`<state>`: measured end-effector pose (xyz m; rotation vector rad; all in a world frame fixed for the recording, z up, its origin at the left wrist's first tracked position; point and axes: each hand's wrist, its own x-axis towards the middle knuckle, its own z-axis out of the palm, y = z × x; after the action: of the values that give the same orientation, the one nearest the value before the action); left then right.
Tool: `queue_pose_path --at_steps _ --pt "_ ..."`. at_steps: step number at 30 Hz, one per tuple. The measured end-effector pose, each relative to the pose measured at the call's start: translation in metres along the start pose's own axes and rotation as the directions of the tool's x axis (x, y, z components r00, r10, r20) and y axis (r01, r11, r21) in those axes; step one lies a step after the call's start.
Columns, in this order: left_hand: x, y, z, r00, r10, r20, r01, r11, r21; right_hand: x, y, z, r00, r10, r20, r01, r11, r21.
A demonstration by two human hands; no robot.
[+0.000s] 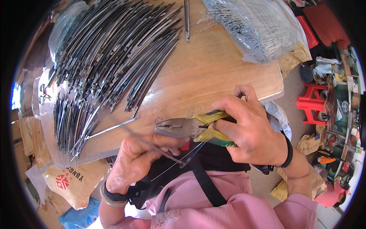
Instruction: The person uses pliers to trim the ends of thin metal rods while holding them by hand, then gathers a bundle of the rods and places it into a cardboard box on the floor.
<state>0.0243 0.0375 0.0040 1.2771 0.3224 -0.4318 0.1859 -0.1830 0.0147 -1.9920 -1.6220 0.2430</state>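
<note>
My right hand [253, 131] is wrapped round a pair of pliers [179, 128] with yellow and green handles. Their worn metal jaws point left, above the fingers of my left hand. My left hand [133, 158] grips a thin metal strip [158, 149], blurred in part, which slants down to the right across the fingers. Near the strip's lower end, thin pale wires [166, 172] show against the black cloth on my lap. Whether they are fixed to the strip I cannot tell.
A wooden table [213, 76] lies ahead. On its left is a large heap of dark metal strips [114, 49]; one single strip [187, 21] lies apart at the far edge. Plastic-wrapped wires [259, 34] lie far right. A red stool [312, 103] stands beyond the table's right edge.
</note>
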Motion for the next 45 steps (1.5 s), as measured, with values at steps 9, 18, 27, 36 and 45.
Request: queue_pose_path --at_steps 9,18,27,36,45 --pt "0.014 -0.017 0.028 0.999 -0.034 0.009 0.030 0.942 0.333 0.001 -0.006 0.009 0.997 -0.024 -0.067 0.027 0.999 0.035" --pt "0.011 -0.024 0.057 0.937 -0.041 -0.347 -0.155 0.840 -0.519 -0.032 0.002 0.003 0.972 0.231 -0.048 -0.218 0.956 0.197" --pt "0.010 -0.023 0.064 0.831 0.258 -0.493 -0.318 0.947 -0.040 -0.026 -0.007 0.008 0.974 0.113 0.194 -0.172 0.931 0.322" --pt "0.001 -0.027 0.034 0.788 0.095 -0.609 -0.254 0.950 -0.180 0.008 -0.008 0.017 0.975 -0.020 0.223 -0.023 0.982 0.189" --pt "-0.086 -0.041 -0.069 0.213 0.505 -0.836 0.019 0.854 0.520 0.077 0.072 -0.037 0.990 0.000 -0.140 -0.047 0.941 -0.335"
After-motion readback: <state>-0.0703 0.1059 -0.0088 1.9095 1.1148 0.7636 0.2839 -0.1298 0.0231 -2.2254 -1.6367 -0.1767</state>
